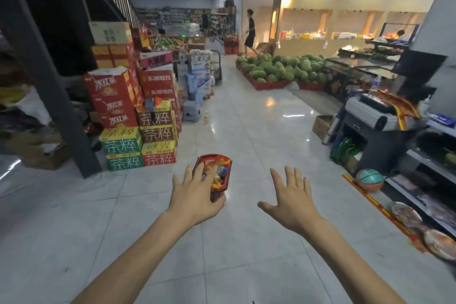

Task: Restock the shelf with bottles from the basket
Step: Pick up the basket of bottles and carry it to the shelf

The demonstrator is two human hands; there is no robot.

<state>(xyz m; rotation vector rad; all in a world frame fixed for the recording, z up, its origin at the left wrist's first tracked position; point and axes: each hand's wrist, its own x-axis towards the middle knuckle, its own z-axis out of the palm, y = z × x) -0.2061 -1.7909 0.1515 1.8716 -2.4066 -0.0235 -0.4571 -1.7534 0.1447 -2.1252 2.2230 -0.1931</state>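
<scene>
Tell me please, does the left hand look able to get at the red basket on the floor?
Probably yes: the left hand, fingers spread, overlaps the red basket in view with nothing between them, though the depth is unclear.

A red plastic basket (213,156) stands upright on the pale tiled floor, out in the middle of the aisle. It is heaped to the rim with bottles (217,181), a jumble of orange, yellow and blue, too blurred to tell apart.
</scene>
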